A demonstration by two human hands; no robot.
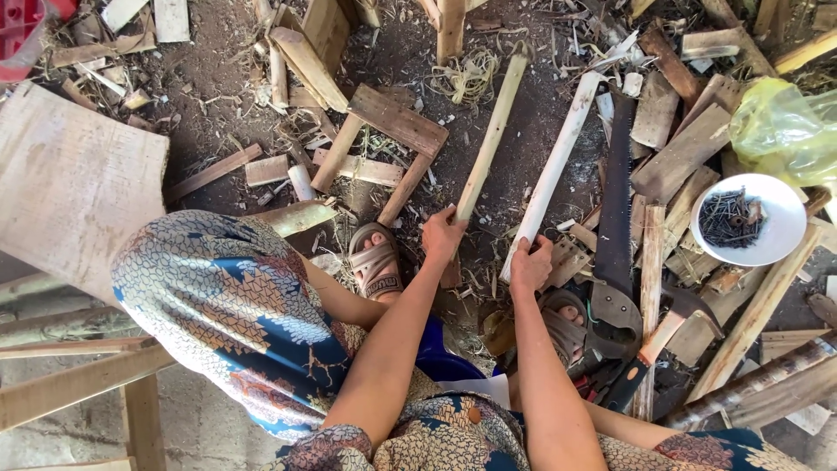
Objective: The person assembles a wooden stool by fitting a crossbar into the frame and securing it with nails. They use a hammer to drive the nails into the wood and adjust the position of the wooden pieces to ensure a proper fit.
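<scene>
Pale, peeled wood fills both hands of the seated person. The left hand [442, 234] is clenched around the near end of a thin yellowish stick [490, 139], which slants up and away over the dirt floor [218, 61] toward a small tangle of fibre shavings [466, 77]. The right hand [530, 264] grips the near end of a whiter, slightly thicker stick [558, 161] that runs nearly parallel to the first, a little to its right, the two sticks apart along their whole length. Both sticks' near ends are between the person's feet, which wear tan sandals [377, 262].

Just to the right of the white stick lies a dark hand saw [615, 201], its blade pointing away from the person. Beside its handle a hammer [663, 336] with a wooden shaft and a black-and-orange grip lies on the scrap. Further right a white bowl [776, 235] holds a heap of dark nails [731, 218], and behind it sits a crumpled yellow plastic bag [785, 126]. Offcuts of board and split wood are scattered all over the floor. At the left a broad, weathered plank [74, 174] lies close to the person's knee, which is covered by patterned blue and cream cloth [227, 296].
</scene>
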